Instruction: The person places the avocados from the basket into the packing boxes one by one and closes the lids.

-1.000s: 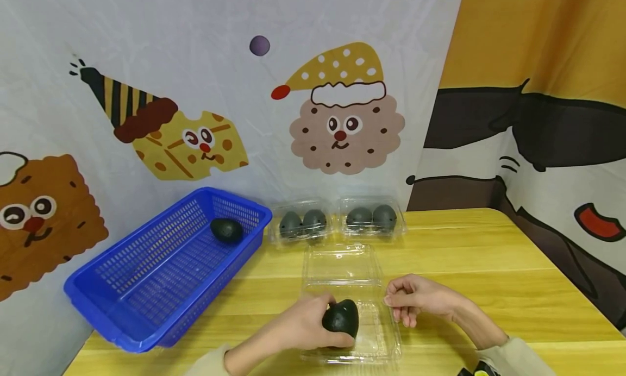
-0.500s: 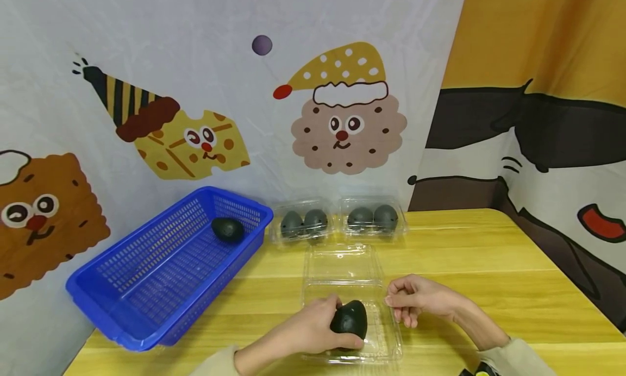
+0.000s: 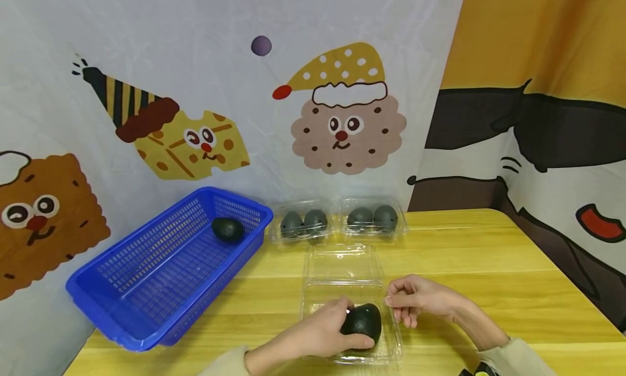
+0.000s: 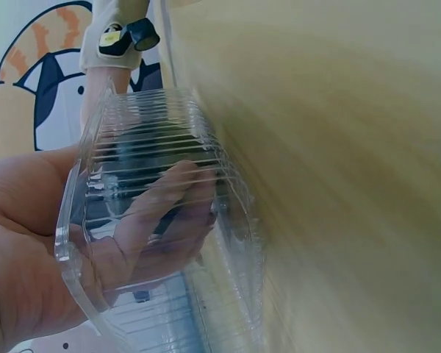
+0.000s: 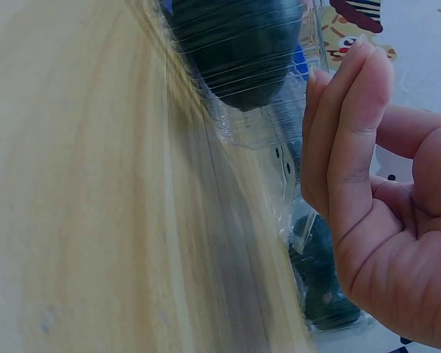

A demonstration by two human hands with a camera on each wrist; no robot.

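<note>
My left hand [image 3: 325, 330] grips a dark green avocado [image 3: 364, 324], thumb on its near side, inside the lower half of an open clear plastic clamshell box [image 3: 386, 354]. Through the ribbed wall in the left wrist view, the fingers [image 4: 180, 195] show around the dark fruit. My right hand [image 3: 415, 300] stays at the box's right rim with loosely bent fingers; its fingertips are at or beside the edge, and contact is unclear. In the right wrist view, the avocado [image 5: 242, 51] sits behind the clear wall, left of the right hand [image 5: 360, 162].
A blue plastic basket [image 3: 168, 332] on the left holds one avocado [image 3: 227, 230]. Two closed clear boxes [image 3: 304, 218] [image 3: 373, 215], each with two avocados, stand at the back. The open box's lid [image 3: 342, 262] lies back on the wooden table [image 3: 469, 256].
My left hand has moved the avocado rightward across the box's lower half, toward its right side. The right hand has stayed at the rim.
</note>
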